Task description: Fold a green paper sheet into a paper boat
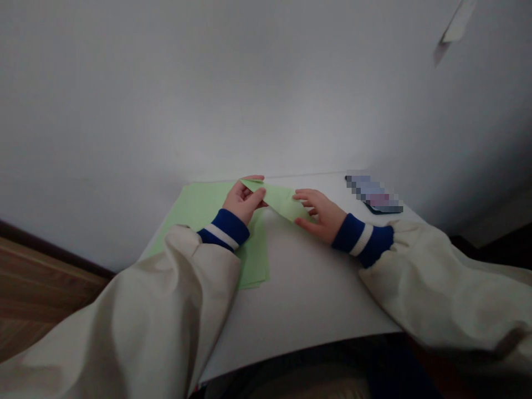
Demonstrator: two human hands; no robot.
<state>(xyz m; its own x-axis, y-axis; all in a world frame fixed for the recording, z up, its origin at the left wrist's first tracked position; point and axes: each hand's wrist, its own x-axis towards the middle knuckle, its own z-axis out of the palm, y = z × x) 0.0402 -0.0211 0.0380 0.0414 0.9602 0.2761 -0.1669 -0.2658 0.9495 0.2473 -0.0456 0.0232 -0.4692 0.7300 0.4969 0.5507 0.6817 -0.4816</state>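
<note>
Here, the pale-green paper [279, 197] looks narrow, tapering to a point over the green sheets [203, 206] and jutting past their right edge. The left hand [246, 198] pinches it near that point; the right hand [321, 215] touches its other end, whether gripping I cannot tell.

phone screen [376, 191]: pixelated | green sheets [208, 198]: partly behind left sleeve [166, 316]

The paper [279, 198] and sheets [203, 200] are pale green, the sleeves [449, 282] cream, the cuffs [228, 227] blue with a white stripe, the table [307, 293] white.
</note>
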